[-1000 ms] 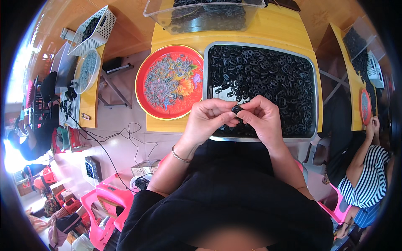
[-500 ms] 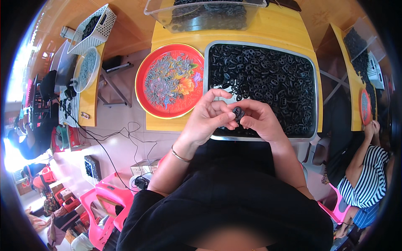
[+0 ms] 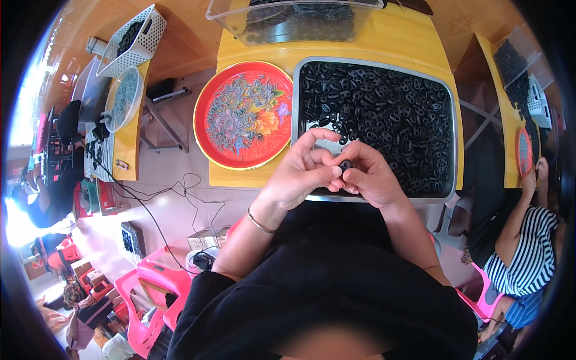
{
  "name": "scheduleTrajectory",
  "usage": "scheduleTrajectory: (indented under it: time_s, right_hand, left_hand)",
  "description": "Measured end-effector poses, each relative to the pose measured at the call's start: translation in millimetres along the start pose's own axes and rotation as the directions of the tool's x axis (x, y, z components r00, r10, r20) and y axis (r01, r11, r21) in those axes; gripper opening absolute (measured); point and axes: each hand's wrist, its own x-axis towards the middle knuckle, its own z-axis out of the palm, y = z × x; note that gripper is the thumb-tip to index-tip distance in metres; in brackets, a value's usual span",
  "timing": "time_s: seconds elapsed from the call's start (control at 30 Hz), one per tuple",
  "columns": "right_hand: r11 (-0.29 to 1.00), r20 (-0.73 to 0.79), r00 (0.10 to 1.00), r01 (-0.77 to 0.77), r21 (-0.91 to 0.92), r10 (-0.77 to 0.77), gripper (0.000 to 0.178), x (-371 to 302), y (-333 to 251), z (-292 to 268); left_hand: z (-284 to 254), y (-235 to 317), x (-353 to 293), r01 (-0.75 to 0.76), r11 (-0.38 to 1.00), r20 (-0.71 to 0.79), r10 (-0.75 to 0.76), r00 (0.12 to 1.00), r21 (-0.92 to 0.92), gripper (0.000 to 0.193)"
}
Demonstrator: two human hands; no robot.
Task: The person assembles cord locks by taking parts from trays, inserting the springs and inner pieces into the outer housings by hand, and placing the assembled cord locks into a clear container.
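Over the near edge of a metal tray (image 3: 453, 144), my left hand (image 3: 303, 171) and my right hand (image 3: 373, 174) meet, fingertips pinched together. Between them is a small black piece with holes (image 3: 345, 164), partly covered by the fingers. Both hands are closed on it. Many similar black oval pieces (image 3: 390, 114) fill the tray; its bare bottom shows near my left fingers. To the left lies a round red tray (image 3: 203, 126) with a yellow rim and flower print, holding many small grey pins or springs (image 3: 237, 114).
Both trays rest on a yellow table (image 3: 408, 30), with a clear plastic bin (image 3: 294, 27) of dark pieces at its far edge. Cables (image 3: 180, 192) and a pink stool (image 3: 162, 276) are at left. At right, a person in a striped shirt (image 3: 522, 252) works at another table.
My fingers have closed in around the black piece and turned it, so less of it shows. The person at right has shifted their hands slightly.
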Motion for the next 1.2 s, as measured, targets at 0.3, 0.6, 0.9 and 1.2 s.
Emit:
scheduleTrajectory:
  time_s: [0.3, 0.6, 0.9, 1.2]
  right_hand:
    - [0.998, -0.051, 0.997, 0.062, -0.023, -0.064, 0.018, 1, 1, -1]
    - [0.983, -0.175, 0.981, 0.049, -0.174, -0.08, 0.022, 3, -8, 0]
    - [0.828, -0.215, 0.943, 0.098, -0.553, -0.255, 0.017, -11, -12, -11]
    - [0.651, -0.097, 0.939, 0.151, -0.744, -0.33, 0.015, -22, -8, -7]
  left_hand:
    - [3, 6, 5, 0.023, 1.0, 0.003, -0.023, 1.0, -0.009, 0.041]
    - [7, 11, 17, -0.053, 0.992, -0.062, 0.06, 0.996, 0.114, 0.031]
    - [23, 121, 81, -0.531, 0.511, 0.058, 0.681, 0.729, 0.676, 0.011]
    - [-2, 169, 92, -0.319, -0.14, 0.283, 0.84, 0.462, 0.937, 0.017]
